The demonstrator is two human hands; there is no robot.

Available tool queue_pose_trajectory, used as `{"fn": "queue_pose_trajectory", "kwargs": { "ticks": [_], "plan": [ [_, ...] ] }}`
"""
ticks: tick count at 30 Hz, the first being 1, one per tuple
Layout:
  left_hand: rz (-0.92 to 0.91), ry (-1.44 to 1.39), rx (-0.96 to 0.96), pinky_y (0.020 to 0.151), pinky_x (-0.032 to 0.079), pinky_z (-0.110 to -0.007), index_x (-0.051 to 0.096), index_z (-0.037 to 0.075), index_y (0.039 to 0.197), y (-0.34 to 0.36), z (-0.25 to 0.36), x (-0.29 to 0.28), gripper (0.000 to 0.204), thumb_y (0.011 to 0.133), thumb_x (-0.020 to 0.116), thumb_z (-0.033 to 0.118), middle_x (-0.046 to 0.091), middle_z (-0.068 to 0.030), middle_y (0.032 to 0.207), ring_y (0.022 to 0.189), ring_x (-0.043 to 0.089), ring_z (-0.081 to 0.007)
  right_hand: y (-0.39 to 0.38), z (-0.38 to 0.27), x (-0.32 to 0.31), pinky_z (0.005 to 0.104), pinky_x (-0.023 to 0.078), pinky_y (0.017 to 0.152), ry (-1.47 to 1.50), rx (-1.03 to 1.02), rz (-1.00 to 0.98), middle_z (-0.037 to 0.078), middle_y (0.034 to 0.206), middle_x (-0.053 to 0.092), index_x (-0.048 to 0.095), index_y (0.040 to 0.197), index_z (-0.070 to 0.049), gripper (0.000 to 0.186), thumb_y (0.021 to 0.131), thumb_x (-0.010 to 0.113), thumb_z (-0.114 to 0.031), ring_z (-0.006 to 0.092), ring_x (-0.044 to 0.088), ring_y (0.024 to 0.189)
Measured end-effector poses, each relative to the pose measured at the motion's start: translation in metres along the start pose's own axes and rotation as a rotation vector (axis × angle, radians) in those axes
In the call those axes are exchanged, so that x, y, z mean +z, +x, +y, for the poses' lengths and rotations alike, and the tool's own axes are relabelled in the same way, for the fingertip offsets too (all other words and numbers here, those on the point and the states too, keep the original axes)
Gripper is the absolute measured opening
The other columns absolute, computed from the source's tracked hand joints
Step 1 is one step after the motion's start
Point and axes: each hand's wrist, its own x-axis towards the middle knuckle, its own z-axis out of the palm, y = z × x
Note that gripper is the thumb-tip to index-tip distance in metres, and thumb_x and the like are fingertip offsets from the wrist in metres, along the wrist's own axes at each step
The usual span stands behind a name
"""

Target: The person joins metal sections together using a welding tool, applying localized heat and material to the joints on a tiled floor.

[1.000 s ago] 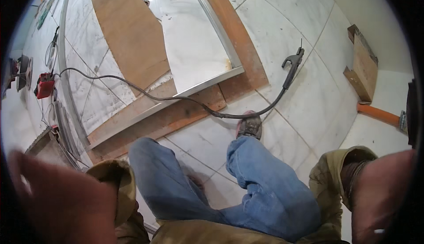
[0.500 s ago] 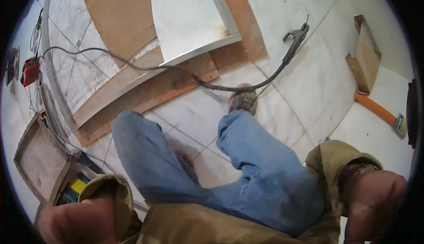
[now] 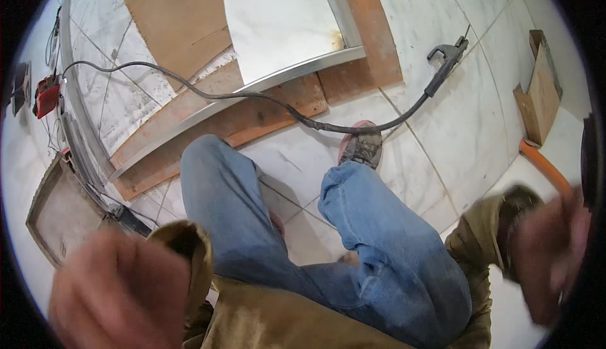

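Note:
My left hand (image 3: pixel 123 292) is raised at the lower left, smeared by motion; its fingers cannot be made out. My right hand (image 3: pixel 550 254), also blurred, is at the right rim near an orange-handled tool (image 3: pixel 546 166), partly covering it. Whether it touches that tool I cannot tell. Ahead on the floor, apart from both hands, lies a welding electrode holder (image 3: pixel 449 65) with a thin rod in its jaw. Its black cable (image 3: pixel 268 96) runs left across a metal frame (image 3: pixel 297 71) that lies on brown boards (image 3: pixel 252 118).
My bent legs in jeans (image 3: pixel 233 210) take up the middle, one shoe (image 3: pixel 361 147) beside the cable. A white panel (image 3: pixel 281 20) lies inside the frame. At right stands a wooden piece (image 3: pixel 540 99); at left are a red device (image 3: pixel 46 96) and a dusty tray (image 3: pixel 63 207).
My left hand has risen and moved inward. My right hand has shifted up toward the orange handle, now partly hiding it. The view has shifted slightly; the electrode holder stays on the floor.

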Motion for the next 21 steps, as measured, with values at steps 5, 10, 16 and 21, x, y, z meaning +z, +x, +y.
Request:
{"fn": "queue_pose_trajectory", "kwargs": {
  "ticks": [5,10,16,21],
  "plan": [
    [0.312,0.385,-0.430,0.109,0.048,-0.040,0.063,-0.004,0.137,0.016,-0.142,-0.010,0.044,0.101,0.069,0.021,0.069,-0.0165,0.133,0.126,0.064,-0.0286,-0.020,0.187,0.032,0.0328,0.054,0.091,-0.474,0.489,0.256,0.012,0.112,0.074,0.072,0.120,-0.001,0.035,0.086,0.077,-0.007,0.0180,0.070,0.100],
    [-0.014,0.783,-0.547,0.117,0.042,-0.043,0.046,0.000,0.155,0.020,-0.246,-0.063,0.081,0.091,0.082,0.034,0.054,-0.0234,0.152,0.143,0.050,-0.0310,-0.074,0.309,0.056,0.0430,0.053,0.101,-0.636,0.620,0.081,0.022,0.126,0.067,0.060,0.140,-0.005,0.065,0.080,0.083,-0.010,0.0399,0.064,0.120],
    [-0.365,0.981,-0.569,0.111,0.047,-0.048,0.045,0.013,0.156,-0.031,-0.258,-0.045,0.101,0.069,0.094,0.025,0.053,-0.0238,0.145,0.134,0.053,-0.0446,-0.080,0.342,0.064,0.0411,0.052,0.104,-0.604,0.560,0.157,0.020,0.130,0.068,0.063,0.137,-0.004,0.063,0.076,0.079,-0.002,0.0378,0.065,0.120],
    [-0.234,0.970,-0.628,0.106,0.051,-0.046,0.068,0.015,0.134,-0.045,-0.270,-0.036,0.074,0.064,0.090,0.007,0.054,-0.0160,0.146,0.130,0.057,-0.0401,-0.076,0.349,0.066,0.0387,0.054,0.100,-0.524,0.565,0.226,0.018,0.123,0.072,0.069,0.130,-0.004,0.055,0.075,0.076,0.002,0.0352,0.070,0.115]
  ]
}}
